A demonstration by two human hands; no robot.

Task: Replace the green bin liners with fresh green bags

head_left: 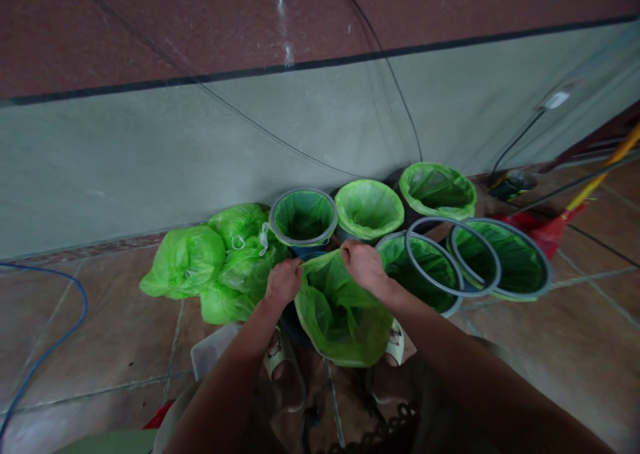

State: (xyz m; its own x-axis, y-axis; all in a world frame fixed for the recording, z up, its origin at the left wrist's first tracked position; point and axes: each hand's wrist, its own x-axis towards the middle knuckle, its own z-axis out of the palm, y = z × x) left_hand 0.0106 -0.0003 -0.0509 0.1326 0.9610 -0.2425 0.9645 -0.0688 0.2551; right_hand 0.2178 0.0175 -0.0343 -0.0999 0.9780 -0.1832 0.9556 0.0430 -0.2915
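Over the bin (291, 322), gripping bag (350, 337) edge in closed left hand (284, 282) and right hand (364, 265); seemingly lining, probably needing even stretching next.

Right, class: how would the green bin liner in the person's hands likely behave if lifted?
The green bin liner is probably floppy: its near side droops in loose folds while the left hand and right hand grip its edge. Its thin, translucent film suggests it is light for its size.
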